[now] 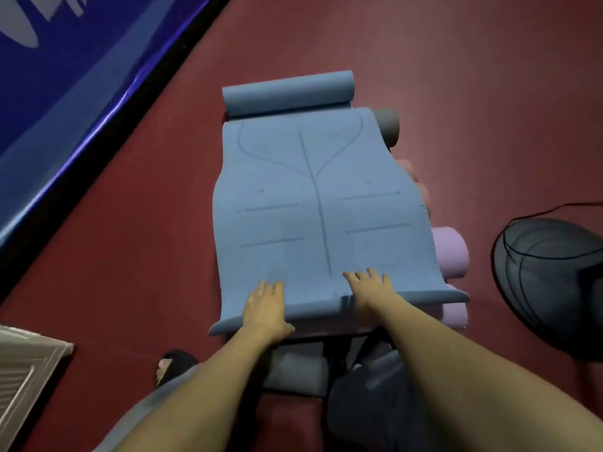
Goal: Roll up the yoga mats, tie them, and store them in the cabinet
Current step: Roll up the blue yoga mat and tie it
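A smooth maroon floor is covered at centre by a blue foam yoga mat, line-embossed, flat near and coiled far. Rolled grey and lilac mats are seen at its right. Its near edge is pressed by the left hand and right hand, fingers spread flat.

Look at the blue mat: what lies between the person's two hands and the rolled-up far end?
In the head view, only the mat's flat printed surface lies between the left hand, right hand and the rolled end of the blue mat; nothing rests on it.
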Demonstrator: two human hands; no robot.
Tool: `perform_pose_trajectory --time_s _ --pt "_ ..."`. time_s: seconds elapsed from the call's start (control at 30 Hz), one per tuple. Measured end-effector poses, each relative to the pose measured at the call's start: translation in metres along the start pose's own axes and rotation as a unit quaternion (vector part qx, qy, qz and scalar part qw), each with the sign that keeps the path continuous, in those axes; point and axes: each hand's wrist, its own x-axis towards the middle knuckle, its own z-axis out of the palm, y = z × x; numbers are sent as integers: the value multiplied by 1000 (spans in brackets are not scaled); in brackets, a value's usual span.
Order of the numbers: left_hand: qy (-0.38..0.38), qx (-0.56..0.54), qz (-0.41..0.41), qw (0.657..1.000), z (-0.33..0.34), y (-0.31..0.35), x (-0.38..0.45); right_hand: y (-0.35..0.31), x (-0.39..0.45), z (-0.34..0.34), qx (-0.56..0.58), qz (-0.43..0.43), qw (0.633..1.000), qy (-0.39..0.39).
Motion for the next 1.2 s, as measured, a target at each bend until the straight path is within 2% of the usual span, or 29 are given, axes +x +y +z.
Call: perform_pose_trajectory --time_s 0.13,0.23,0.3,0.4,0.47,0.57,0.67,0.77,0.87,0.97,1.0,1.1,1.2 --pt "-58 93 25 994 10 2 22 31 23 7 -63 72 995 -36" --pt "-90 61 16 994 7 1 28 12 30 -1 -90 25 995 -40" --pt "-94 39 11 995 6 1 25 -5 24 -14 -76 -21 997 -11" --pt "-71 70 11 995 -6 2 9 -20 -2 -46 -66 -78 994 47" --pt "-24 97 14 995 -28 -2 -8 -18 -30 -68 -77 -92 988 96" --pt "43 79 33 995 -68 -13 -49 -7 -92 -80 -46 -105 978 173" --pt "134 53 109 984 -118 -26 -115 -3 -162 -82 22 -136 947 290" --pt "288 60 168 941 -150 -47 -212 -17 -251 -88 41 -217 882 417" --pt "397 41 232 887 -147 -69 -320 -31 -356 -73 -15 -288 822 490" --pt "412 -21 296 862 -128 -73 -397 -39 -420 -48 -7 -322 819 474" --pt "399 -36 303 865 -117 -75 -408 -40 -424 -37 9 -331 825 459" --pt "315 -113 254 907 -81 -79 -420 -45 -414 1 109 -348 843 395" --pt "305 -200 174 915 -59 -85 -409 -45 -399 15 208 -337 827 399"
